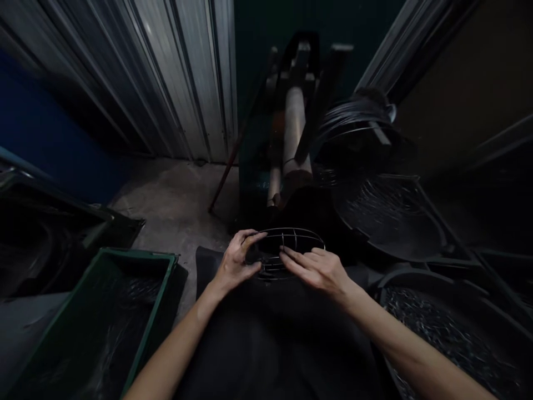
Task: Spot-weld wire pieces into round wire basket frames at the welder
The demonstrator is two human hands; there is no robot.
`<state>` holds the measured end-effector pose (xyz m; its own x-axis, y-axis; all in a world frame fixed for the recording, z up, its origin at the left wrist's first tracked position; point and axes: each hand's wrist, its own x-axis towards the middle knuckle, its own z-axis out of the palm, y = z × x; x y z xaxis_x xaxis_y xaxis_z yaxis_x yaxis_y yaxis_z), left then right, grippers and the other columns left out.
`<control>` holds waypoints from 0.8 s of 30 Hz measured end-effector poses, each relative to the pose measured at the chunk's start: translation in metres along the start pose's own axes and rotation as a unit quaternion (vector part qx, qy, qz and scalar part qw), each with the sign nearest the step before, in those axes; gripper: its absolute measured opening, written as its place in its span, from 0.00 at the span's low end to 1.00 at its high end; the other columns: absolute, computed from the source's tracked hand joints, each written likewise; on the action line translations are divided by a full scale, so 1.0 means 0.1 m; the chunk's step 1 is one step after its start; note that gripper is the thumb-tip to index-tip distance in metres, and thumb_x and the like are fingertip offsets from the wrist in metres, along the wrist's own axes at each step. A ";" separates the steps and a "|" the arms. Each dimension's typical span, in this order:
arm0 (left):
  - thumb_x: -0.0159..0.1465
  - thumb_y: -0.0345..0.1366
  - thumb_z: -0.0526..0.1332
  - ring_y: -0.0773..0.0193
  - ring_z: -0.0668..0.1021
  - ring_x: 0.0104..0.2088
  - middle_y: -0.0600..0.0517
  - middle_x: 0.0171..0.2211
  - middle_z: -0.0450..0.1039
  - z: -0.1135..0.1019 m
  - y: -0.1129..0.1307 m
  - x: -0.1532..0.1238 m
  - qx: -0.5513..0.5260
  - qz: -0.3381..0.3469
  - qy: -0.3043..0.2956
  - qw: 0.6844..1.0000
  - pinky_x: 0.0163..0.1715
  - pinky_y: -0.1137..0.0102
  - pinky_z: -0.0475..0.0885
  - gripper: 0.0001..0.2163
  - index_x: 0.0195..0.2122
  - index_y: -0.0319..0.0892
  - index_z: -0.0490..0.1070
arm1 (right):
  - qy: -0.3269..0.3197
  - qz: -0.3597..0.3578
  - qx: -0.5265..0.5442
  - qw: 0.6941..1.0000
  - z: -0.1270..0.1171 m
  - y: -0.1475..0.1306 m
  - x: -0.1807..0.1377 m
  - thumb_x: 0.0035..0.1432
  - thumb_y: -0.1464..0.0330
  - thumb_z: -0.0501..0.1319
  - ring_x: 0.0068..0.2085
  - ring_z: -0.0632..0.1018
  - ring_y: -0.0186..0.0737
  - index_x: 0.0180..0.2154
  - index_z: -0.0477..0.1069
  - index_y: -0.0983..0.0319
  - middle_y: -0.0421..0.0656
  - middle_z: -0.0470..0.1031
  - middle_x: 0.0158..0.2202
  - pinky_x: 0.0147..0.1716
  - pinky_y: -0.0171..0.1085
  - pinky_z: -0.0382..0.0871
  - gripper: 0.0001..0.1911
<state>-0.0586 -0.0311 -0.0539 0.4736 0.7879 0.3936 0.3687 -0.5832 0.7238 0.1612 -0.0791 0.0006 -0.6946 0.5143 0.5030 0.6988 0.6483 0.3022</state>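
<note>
A round frame of thin bent wire (294, 238), with rings and short cross wires, is held in front of my dark-clad lap. My left hand (240, 256) grips its left side, thumb below and fingers over the upper ring. On the right, my right hand (318, 268) is closed at the frame, its fingers reaching in toward the near lower wires. Whether it also pinches a small loose piece is too dark to tell.
A green crate (166, 258) stands at the left on the concrete floor (175, 194). Ahead is a machine with a pale cylinder (295, 122). At right are a wire coil (350, 114), a tray of thin metal pieces (378, 205) and a tub of small metal parts (441, 328).
</note>
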 end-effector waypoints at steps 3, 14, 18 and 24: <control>0.53 0.25 0.61 0.55 0.70 0.52 0.47 0.51 0.64 0.00 0.00 0.06 0.007 -0.002 0.008 1.000 0.52 0.58 0.69 0.28 0.56 0.47 0.62 | 0.012 -0.007 -0.024 1.000 0.03 0.03 0.02 0.59 0.78 0.56 0.23 0.71 0.26 0.38 0.76 0.62 0.43 0.80 0.42 0.25 0.32 0.62 0.12; 0.51 0.25 0.63 0.53 0.70 0.53 0.46 0.51 0.64 -0.13 -0.10 0.28 0.018 0.032 -0.003 0.999 0.53 0.56 0.69 0.31 0.57 0.49 0.62 | 0.031 -0.008 -0.047 0.998 0.07 0.15 0.13 0.58 0.79 0.57 0.23 0.71 0.25 0.39 0.77 0.61 0.42 0.79 0.44 0.25 0.32 0.63 0.14; 0.51 0.24 0.63 0.53 0.70 0.53 0.46 0.52 0.63 -0.14 -0.16 0.36 0.043 0.024 -0.008 0.999 0.53 0.55 0.69 0.31 0.57 0.49 0.62 | 0.030 -0.004 -0.045 0.999 0.15 0.20 0.16 0.57 0.80 0.57 0.24 0.72 0.26 0.40 0.77 0.61 0.43 0.79 0.45 0.25 0.32 0.63 0.14; 0.51 0.24 0.63 0.54 0.70 0.53 0.47 0.51 0.63 -0.16 -0.20 0.48 0.060 0.029 -0.002 0.998 0.52 0.55 0.69 0.32 0.57 0.50 0.61 | 0.032 -0.004 -0.071 0.997 0.25 0.29 0.19 0.58 0.80 0.55 0.25 0.73 0.26 0.41 0.76 0.61 0.43 0.78 0.46 0.26 0.32 0.62 0.15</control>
<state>-0.0562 0.0219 -0.0405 0.5005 0.7513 0.4301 0.4333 -0.6475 0.6269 0.1639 -0.0366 -0.0019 -0.6906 0.4703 0.5494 0.7142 0.5629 0.4159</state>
